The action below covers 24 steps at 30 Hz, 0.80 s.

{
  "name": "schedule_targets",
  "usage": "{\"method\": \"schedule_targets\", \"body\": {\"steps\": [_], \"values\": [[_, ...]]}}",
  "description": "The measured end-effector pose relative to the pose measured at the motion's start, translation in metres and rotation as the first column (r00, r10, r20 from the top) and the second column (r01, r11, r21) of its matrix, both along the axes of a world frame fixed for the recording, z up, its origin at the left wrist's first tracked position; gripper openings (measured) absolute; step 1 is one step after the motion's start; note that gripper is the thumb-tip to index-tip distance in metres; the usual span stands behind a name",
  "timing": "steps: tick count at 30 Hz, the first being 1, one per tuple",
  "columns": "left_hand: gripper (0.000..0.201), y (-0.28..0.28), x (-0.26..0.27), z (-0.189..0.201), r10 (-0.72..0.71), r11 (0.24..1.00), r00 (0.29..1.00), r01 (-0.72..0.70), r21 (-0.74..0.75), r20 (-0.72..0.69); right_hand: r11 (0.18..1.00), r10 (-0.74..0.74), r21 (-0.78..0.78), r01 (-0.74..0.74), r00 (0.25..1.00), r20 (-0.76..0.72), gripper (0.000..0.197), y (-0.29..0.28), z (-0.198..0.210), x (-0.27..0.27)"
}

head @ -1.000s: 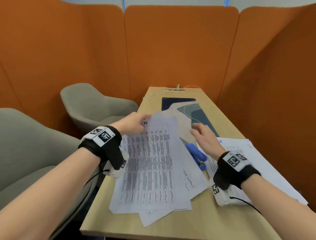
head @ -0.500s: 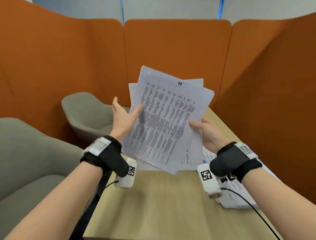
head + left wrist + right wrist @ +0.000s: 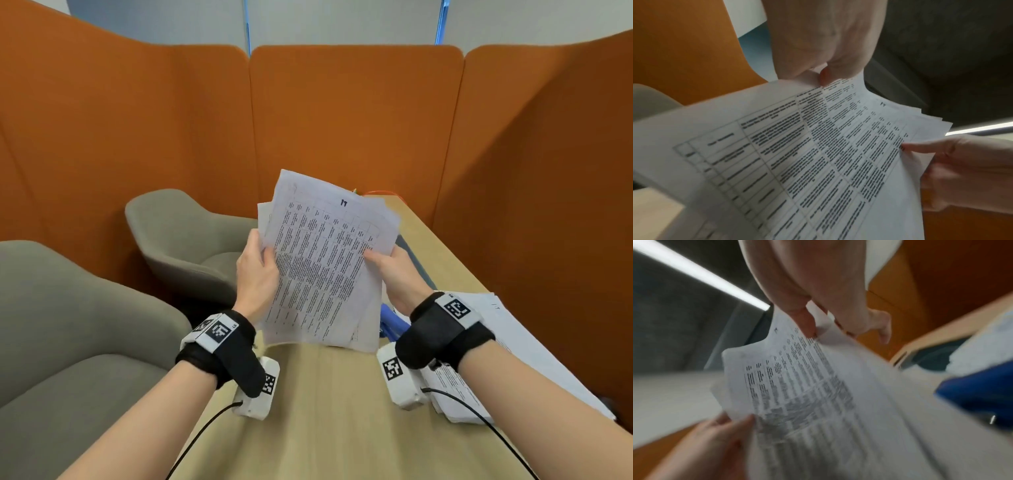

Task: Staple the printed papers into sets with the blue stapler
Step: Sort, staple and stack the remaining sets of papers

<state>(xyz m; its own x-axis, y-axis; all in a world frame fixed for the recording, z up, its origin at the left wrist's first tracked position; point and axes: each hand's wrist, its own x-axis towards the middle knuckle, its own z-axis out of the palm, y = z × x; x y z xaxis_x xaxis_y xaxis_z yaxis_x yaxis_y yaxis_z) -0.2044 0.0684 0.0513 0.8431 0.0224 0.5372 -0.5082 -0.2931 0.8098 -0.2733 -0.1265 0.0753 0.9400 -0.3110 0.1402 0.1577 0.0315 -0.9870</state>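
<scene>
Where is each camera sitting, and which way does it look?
Head: on the person's head, looking forward and down; shows both forearms, left hand and right hand holding the printed papers above the table.
Left wrist: looks along the left hand at the papers; the right hand shows too.
Right wrist: looks along the right hand; blue stapler beside.
All three share the papers.
</scene>
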Motion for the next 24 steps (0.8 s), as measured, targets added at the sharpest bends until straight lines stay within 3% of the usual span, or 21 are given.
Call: {"method": "schedule_targets", "body": {"steps": [3, 7, 10, 13, 16, 20, 22, 24], "values": [[0.009, -0.001, 0.000, 0.003, 0.019, 0.998, 1.000, -0.018, -0.053, 0.021, 0.994, 0.008, 0.111, -0.017, 0.996, 0.084, 0.028, 0.005, 0.008, 0.000], [0.024, -0.005, -0.003, 0.007, -0.019, 0.996, 1.000, 0.020, -0.085, 0.012, 0.994, -0.056, 0.100, 0.046, 0.994, 0.095, 0.060, 0.013, 0.016, 0.008], [0.035, -0.015, -0.007, 0.011, -0.037, 0.998, 0.998, 0.039, -0.050, 0.044, 0.992, -0.057, 0.114, 0.044, 0.992, 0.115, 0.037, 0.025, 0.023, 0.017], [0.046, -0.017, -0.005, 0.018, 0.016, 0.994, 0.996, -0.007, -0.106, 0.085, 0.992, -0.064, 0.114, 0.046, 0.985, 0.161, 0.022, 0.030, 0.032, 0.018], [0.055, -0.009, 0.000, 0.015, 0.054, 0.992, 0.998, -0.049, -0.116, 0.043, 0.994, -0.104, 0.046, 0.100, 0.990, 0.095, 0.044, 0.023, 0.025, 0.018], [0.050, -0.008, 0.001, -0.002, 0.005, 0.995, 0.996, -0.014, -0.096, -0.092, 0.996, -0.083, -0.027, 0.082, 0.996, -0.033, 0.033, 0.022, 0.008, 0.025], [0.043, -0.006, 0.004, -0.011, 0.023, 0.991, 0.987, -0.043, -0.124, -0.158, 0.997, -0.068, -0.032, 0.066, 0.995, -0.079, 0.037, 0.023, 0.005, 0.027], [0.030, -0.003, 0.008, -0.016, 0.072, 0.989, 0.986, -0.090, -0.120, -0.148, 0.998, -0.029, -0.052, 0.024, 0.995, -0.093, 0.036, 0.022, 0.003, 0.026]]}}
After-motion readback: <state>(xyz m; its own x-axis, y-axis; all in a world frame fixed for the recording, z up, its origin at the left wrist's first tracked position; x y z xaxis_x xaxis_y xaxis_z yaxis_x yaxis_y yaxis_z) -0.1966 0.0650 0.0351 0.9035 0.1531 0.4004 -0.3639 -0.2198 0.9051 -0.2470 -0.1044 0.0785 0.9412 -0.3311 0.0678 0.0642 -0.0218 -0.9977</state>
